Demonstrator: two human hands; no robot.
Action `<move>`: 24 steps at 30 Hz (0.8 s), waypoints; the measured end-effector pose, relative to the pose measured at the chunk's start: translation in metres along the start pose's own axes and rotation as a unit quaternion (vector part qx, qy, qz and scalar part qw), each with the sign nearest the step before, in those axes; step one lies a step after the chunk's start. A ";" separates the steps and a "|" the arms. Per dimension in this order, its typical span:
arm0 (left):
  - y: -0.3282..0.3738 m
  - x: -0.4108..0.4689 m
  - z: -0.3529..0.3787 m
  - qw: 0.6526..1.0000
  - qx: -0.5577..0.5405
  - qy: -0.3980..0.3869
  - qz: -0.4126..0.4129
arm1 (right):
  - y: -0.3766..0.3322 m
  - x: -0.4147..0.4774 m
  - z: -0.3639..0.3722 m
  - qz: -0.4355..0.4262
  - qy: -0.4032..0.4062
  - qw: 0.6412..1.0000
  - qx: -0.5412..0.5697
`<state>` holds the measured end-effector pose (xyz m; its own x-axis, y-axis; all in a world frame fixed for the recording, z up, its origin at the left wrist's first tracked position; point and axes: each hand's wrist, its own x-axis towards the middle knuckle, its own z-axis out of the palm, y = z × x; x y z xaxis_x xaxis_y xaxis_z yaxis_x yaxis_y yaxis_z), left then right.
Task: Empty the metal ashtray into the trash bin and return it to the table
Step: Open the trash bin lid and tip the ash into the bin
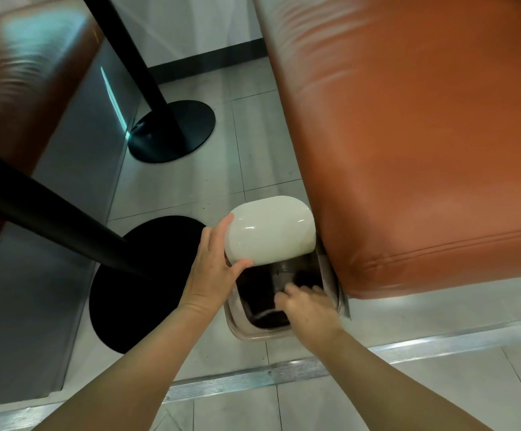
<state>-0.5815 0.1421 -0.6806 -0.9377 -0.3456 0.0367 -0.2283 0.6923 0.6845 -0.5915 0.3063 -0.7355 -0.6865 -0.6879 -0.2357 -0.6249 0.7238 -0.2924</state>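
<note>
A small trash bin (237,328) with a clear rim and a dark liner stands on the tiled floor against the orange seat. My left hand (212,269) grips the edge of its white lid (268,231) and holds it tilted up, open. My right hand (309,309) reaches down into the bin's mouth, blurred, with its fingers curled around the metal ashtray (265,315). Only a thin, curved, shiny rim of the ashtray shows below the hand. The rest of it, and anything in it, is hidden. The table top is out of view.
An orange padded bench (424,150) fills the right side, touching the bin. Two black table posts stand to the left on round bases (147,281) (175,132). Another orange seat (19,73) is at far left. A metal floor strip (253,377) runs below the bin.
</note>
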 end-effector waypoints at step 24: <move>0.029 -0.028 -0.013 0.981 -0.096 0.048 -0.161 | -0.014 -0.043 -0.071 0.255 0.126 0.810 0.514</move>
<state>-0.5586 0.1642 -0.6523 -0.7937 -0.5913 -0.1428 -0.4471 0.4078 0.7961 -0.5791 0.3293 -0.6556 -0.8926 -0.1881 -0.4097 0.3134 0.3945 -0.8638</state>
